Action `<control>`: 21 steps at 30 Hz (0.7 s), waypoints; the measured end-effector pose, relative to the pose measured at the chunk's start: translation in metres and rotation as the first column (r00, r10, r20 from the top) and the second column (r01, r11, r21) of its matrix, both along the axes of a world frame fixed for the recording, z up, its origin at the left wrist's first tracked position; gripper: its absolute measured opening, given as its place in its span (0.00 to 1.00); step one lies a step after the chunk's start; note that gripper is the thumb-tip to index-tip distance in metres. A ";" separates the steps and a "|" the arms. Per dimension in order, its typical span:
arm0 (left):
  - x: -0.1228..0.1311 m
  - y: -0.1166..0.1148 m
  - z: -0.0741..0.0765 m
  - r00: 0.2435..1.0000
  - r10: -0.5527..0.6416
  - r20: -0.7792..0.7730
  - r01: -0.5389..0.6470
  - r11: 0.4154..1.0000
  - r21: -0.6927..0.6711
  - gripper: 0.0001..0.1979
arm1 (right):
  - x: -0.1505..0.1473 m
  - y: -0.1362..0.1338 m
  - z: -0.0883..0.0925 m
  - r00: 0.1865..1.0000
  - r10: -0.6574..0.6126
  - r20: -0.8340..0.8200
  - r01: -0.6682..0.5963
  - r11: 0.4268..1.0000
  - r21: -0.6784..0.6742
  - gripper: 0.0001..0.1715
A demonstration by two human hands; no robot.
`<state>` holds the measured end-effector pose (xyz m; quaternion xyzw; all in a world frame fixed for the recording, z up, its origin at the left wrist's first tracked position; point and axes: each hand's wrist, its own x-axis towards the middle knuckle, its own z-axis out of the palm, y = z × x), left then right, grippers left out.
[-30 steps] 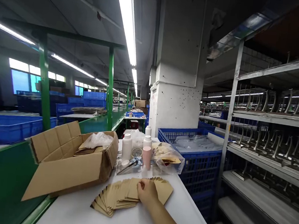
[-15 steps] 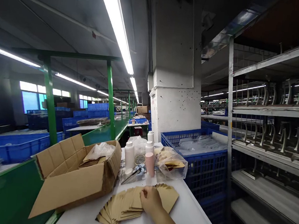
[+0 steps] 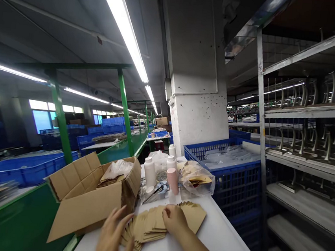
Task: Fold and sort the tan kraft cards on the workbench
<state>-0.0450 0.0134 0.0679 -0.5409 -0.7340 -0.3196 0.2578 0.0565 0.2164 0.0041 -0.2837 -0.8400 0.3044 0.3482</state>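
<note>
While the right hand (image 3: 174, 219) lies on a fanned stack of brown paper envelopes (image 3: 152, 224), its fingers loosely curled over the top, the left hand (image 3: 114, 234) stands open with fingers spread, just beside the stack's near left edge. The left hand has hold of nothing visible; whether the right hand pinches any envelope cannot be determined. The stack lies on a white table (image 3: 227, 241). Directly beyond it stand two white bottles (image 3: 150, 172), a pink bottle (image 3: 172, 180) and a clear plastic bag (image 3: 196, 178) containing more envelopes. An open cardboard box (image 3: 88, 204) sits at the table's left side, touching the stack's end, with further envelopes and crumpled plastic inside. A blue plastic crate (image 3: 235, 183) of clear bags stands beyond the table's right edge, next to metal shelving (image 3: 301, 154) loaded with metal parts. A green workbench (image 3: 13, 221) runs along the left.
</note>
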 end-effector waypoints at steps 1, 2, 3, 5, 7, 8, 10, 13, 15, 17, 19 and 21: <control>0.011 0.023 0.003 0.999 -0.033 0.022 0.033 0.999 0.031 0.20 | 0.000 0.000 0.000 1.000 0.001 -0.010 -0.001 1.000 -0.002 0.14; 0.020 0.045 0.004 0.996 -0.066 0.062 0.063 0.997 0.049 0.18 | 0.001 -0.001 0.000 1.000 0.002 -0.021 -0.002 1.000 -0.001 0.14; 0.027 0.065 0.002 0.989 -0.105 0.107 0.098 0.993 0.064 0.17 | 0.001 -0.001 -0.001 1.000 0.000 -0.029 0.000 1.000 0.003 0.14; 0.035 0.091 -0.009 0.966 -0.184 0.181 0.172 0.982 0.078 0.16 | 0.003 -0.001 -0.001 0.999 -0.002 -0.036 0.002 1.000 0.007 0.15; 0.031 0.101 -0.026 0.938 -0.242 0.250 0.222 0.969 0.105 0.15 | 0.004 0.001 -0.002 0.999 -0.003 -0.044 0.004 1.000 0.010 0.15; 0.027 0.101 -0.034 0.919 -0.257 0.300 0.225 0.965 0.136 0.14 | 0.004 0.002 -0.002 0.999 -0.004 -0.048 0.005 1.000 0.011 0.15; 0.013 0.096 -0.048 0.862 -0.260 0.436 0.195 0.963 0.187 0.12 | 0.004 0.005 -0.003 0.999 -0.017 -0.047 0.017 1.000 0.015 0.15; -0.008 0.095 -0.059 0.708 -0.237 0.666 0.055 0.958 0.282 0.10 | 0.001 0.006 -0.003 0.999 -0.027 -0.038 0.027 0.999 0.016 0.14; -0.014 0.101 -0.062 0.589 -0.272 0.761 -0.009 0.939 0.344 0.10 | -0.001 0.005 -0.003 0.999 -0.014 -0.035 0.015 0.999 0.029 0.13; -0.011 0.108 -0.063 0.537 -0.321 0.780 0.020 0.929 0.369 0.10 | -0.003 0.001 -0.003 0.999 0.009 -0.037 -0.007 0.999 0.042 0.14; -0.003 0.111 -0.064 0.522 -0.368 0.769 0.113 0.924 0.365 0.09 | -0.002 -0.003 -0.001 0.999 0.025 -0.043 -0.024 0.999 0.033 0.14; 0.006 0.112 -0.064 0.535 -0.389 0.750 0.203 0.921 0.333 0.09 | 0.001 -0.007 0.001 0.998 0.039 -0.056 -0.039 0.999 0.008 0.14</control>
